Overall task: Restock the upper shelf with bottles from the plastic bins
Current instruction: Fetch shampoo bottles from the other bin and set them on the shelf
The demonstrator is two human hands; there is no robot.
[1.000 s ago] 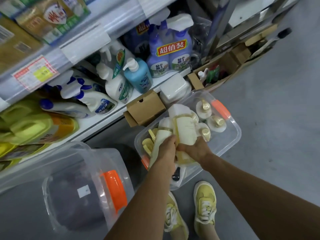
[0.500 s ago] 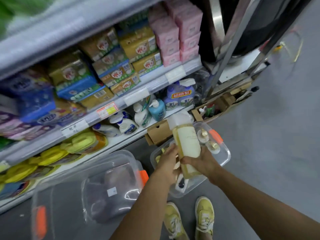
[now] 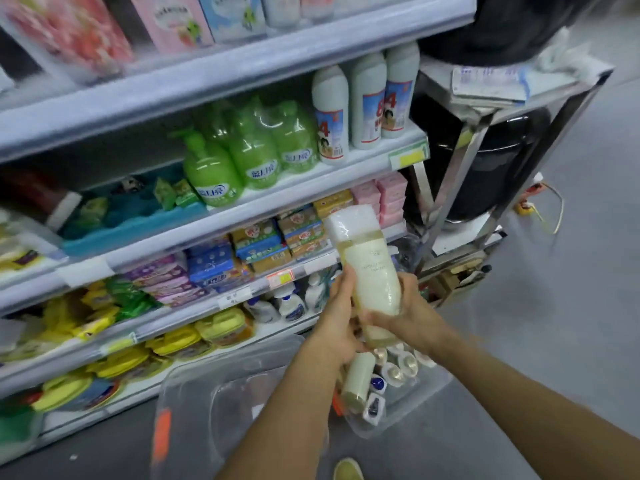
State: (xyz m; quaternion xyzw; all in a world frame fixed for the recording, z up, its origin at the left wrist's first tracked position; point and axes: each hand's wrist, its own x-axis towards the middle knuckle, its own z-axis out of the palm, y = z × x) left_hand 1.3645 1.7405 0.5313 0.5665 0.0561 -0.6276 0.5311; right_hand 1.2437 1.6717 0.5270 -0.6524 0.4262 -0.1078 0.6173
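A pale yellow bottle with a white wrapped cap [image 3: 371, 268] is held upright in front of the shelves. My left hand [image 3: 337, 323] grips its lower left side and my right hand [image 3: 410, 313] grips its lower right side. Below my hands a clear plastic bin [image 3: 412, 408] on the floor holds several more bottles with gold caps. The upper shelf [image 3: 311, 174] carries green pump bottles [image 3: 242, 157] and white bottles with red and blue labels [image 3: 367, 102].
A second clear bin with an orange latch [image 3: 207, 407] lies on the floor left of my arms. Lower shelves hold boxed soaps [image 3: 277, 237] and yellow packs [image 3: 173, 341]. A metal rack [image 3: 485, 161] with a black drum stands at right. Grey floor stretches to the right.
Both hands have lifted the bottle up out of the bin. The view has tilted upward, bringing the upper shelf with green and white bottles into sight.
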